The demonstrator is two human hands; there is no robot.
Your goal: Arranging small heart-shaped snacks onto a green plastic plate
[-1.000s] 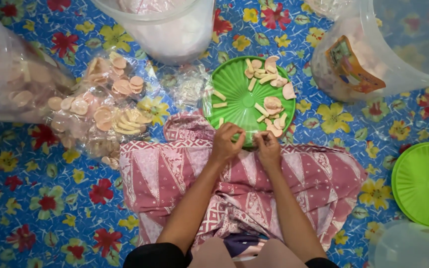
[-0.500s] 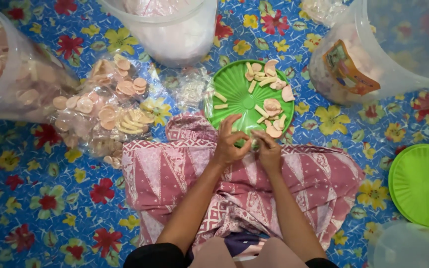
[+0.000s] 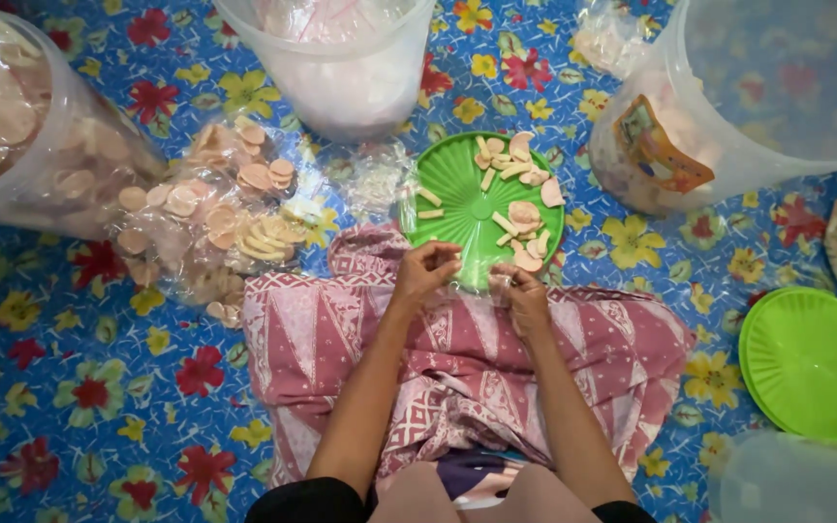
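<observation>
Fingers of both hands are pinched together on a small clear plastic bag (image 3: 477,276) held over the person's lap, right at the near edge of the green plate (image 3: 457,189). On the left hand (image 3: 425,272) the fingertips curl inward and close on the left side of the bag; on the right hand (image 3: 523,295) the thumb and fingers nip its right side, so the thin film stretches between the two hands. What the bag holds cannot be made out. Both forearms reach forward over a pink and white patterned cloth (image 3: 341,339) that covers the person's crossed legs. The green plate lies on the floor just beyond the hands and carries a scatter of pale cracker pieces (image 3: 520,184), some round and some in short sticks, mostly on its right half. To the left of the plate sits a heap of clear bags filled with round crackers (image 3: 215,218), and beside that a large clear tub (image 3: 21,136) lies tipped on its side, also full of round crackers. A white bucket (image 3: 341,58) stands at the top, beyond the plate. A bigger translucent bucket (image 3: 728,107) stands at the upper right, with a packet showing through its wall. A light green lid (image 3: 811,363) rests on the floor at the right, well apart from the hands. Everything sits on a blue mat with flowers (image 3: 70,407).
</observation>
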